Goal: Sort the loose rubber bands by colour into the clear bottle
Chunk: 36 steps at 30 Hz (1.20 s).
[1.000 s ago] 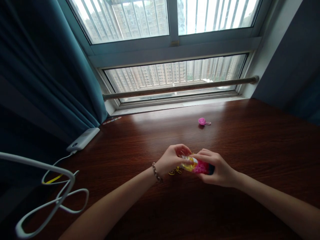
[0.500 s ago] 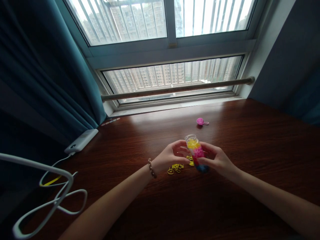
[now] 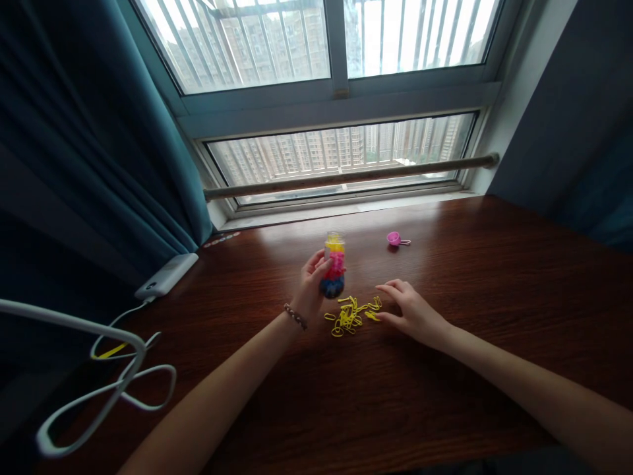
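Observation:
My left hand (image 3: 312, 282) is wrapped round a clear jar (image 3: 335, 265) and holds it nearly upright above the table. Layers of yellow, pink, red and dark blue pieces fill the jar, whose top shows no lid. Just below and to its right, a loose pile of yellow bands (image 3: 350, 316) lies on the dark wooden table (image 3: 277, 396). My right hand (image 3: 408, 310) is at the right edge of the pile, thumb and fingers apart, with the thumb tip beside a few bands. Nothing shows between its fingers.
A pink scoop (image 3: 394, 239) lies behind my right hand. At the left are a white power strip (image 3: 168, 276), a looping white cable (image 3: 131, 369) and a blue curtain (image 3: 163, 165). A rail (image 3: 346, 178) crosses the window behind the table.
The jar has moved left and up in my left hand and is more upright. My right hand has let go of it and opened beside the bands, more of which now show.

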Motion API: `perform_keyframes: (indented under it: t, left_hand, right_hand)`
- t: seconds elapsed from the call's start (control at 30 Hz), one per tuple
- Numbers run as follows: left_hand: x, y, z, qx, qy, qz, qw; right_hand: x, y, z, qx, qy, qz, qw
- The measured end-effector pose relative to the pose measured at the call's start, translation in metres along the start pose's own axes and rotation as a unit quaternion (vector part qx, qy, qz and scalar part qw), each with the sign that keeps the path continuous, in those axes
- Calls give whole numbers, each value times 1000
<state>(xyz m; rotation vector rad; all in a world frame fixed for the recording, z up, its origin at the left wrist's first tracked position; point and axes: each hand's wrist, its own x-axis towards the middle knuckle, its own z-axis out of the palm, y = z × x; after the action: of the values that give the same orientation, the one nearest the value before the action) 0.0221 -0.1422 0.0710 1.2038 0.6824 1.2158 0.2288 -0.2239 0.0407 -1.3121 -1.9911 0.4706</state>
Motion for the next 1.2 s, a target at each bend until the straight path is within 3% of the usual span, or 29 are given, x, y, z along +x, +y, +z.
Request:
perform_keyframes:
  t: [0.1, 0.27, 0.37, 0.5, 0.6, 0.83, 1.03, 1.2]
  left_hand:
    - [12, -4, -24, 124, 34, 89, 988]
    - [20, -17, -52, 326, 48, 168, 929]
    - [24, -22, -60, 395, 39, 216, 892]
    - [26, -24, -63, 446, 17, 276, 851]
    - [26, -25, -62, 463, -4, 285, 840]
    - [26, -30, -58, 489, -44, 291, 821]
    - [23, -30, -58, 516, -62, 323, 790]
    - [18, -29, -52, 538, -67, 355, 761]
  right_hand:
    - [0, 5, 11, -24, -43, -4, 999]
    - [17, -1, 19, -31, -99, -43, 994]
    - [41, -11, 16, -79, -165, -70, 981]
    - [69, -21, 15, -146, -271, -56, 950]
    - [76, -19, 18, -160, -288, -55, 942]
    - [75, -4, 10, -21, -224, -90, 970]
    - [86, 1, 0, 112, -52, -36, 992]
    - [85, 3, 3, 103, 36, -19, 994]
